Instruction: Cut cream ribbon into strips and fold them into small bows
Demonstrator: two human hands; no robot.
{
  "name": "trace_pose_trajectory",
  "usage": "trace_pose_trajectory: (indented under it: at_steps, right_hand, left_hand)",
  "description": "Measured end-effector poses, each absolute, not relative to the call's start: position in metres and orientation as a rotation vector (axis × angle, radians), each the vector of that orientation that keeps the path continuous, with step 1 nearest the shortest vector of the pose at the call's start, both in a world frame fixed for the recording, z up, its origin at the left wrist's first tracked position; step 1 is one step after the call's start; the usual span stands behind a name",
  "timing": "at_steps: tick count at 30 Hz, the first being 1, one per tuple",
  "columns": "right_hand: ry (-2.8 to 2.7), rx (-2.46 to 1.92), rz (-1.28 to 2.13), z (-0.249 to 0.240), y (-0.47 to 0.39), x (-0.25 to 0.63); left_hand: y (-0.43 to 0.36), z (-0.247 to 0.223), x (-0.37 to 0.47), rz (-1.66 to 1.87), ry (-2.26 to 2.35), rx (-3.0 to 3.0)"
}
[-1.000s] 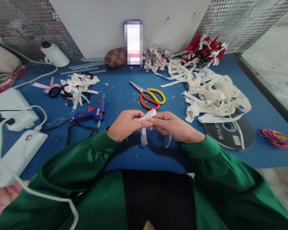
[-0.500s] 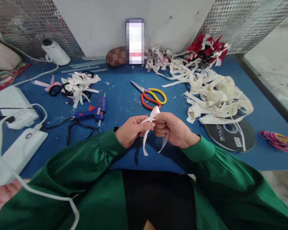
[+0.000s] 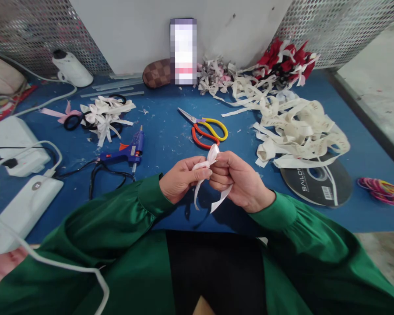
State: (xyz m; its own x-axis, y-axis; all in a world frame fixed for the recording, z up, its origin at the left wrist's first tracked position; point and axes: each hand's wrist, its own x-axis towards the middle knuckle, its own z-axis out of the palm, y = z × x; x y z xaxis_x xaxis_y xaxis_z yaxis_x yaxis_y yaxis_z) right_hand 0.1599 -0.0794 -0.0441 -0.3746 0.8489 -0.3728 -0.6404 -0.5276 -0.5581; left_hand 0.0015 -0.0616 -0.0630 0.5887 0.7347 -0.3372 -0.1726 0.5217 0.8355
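A white ribbon bow (image 3: 212, 154) is held between my two hands, low over the blue table (image 3: 164, 118). The thumb and fingers of my left hand (image 3: 184, 178) pinch its left side near the knot. My right hand (image 3: 241, 180) is closed on the right side, fingers curled. One loop points up between the hands, and two ribbon tails hang below them. Just beyond the hands lie scissors (image 3: 205, 138) with one red and one yellow handle, blades apart and pointing to the far left.
To the left are a blue glue gun (image 3: 126, 151), finished white bows (image 3: 105, 114), white power strips (image 3: 26, 210) and cables. On the right lie cream ribbon (image 3: 302, 127), a black spool (image 3: 318, 181) and hair ties (image 3: 380, 190). A phone (image 3: 183, 51) stands at the back.
The bow has tilted slightly, and its right tail now hangs angled down to the left from my right hand. Both hands keep their hold. The whole view has shifted a little.
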Motion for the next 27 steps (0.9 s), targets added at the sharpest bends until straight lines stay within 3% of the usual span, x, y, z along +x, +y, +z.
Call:
trace_pose_trajectory:
  at_steps: [13,27]
  right_hand:
    - [-0.420,-0.755,2.049,-0.045,-0.076,0.163]
    - [-0.785,-0.994,1.961,-0.045,-0.071,0.169]
  left_hand:
    - [-0.060,-0.063,0.001,0.687,0.780,1.042]
    - [-0.052,-0.051,-0.003,0.867,0.931,1.179]
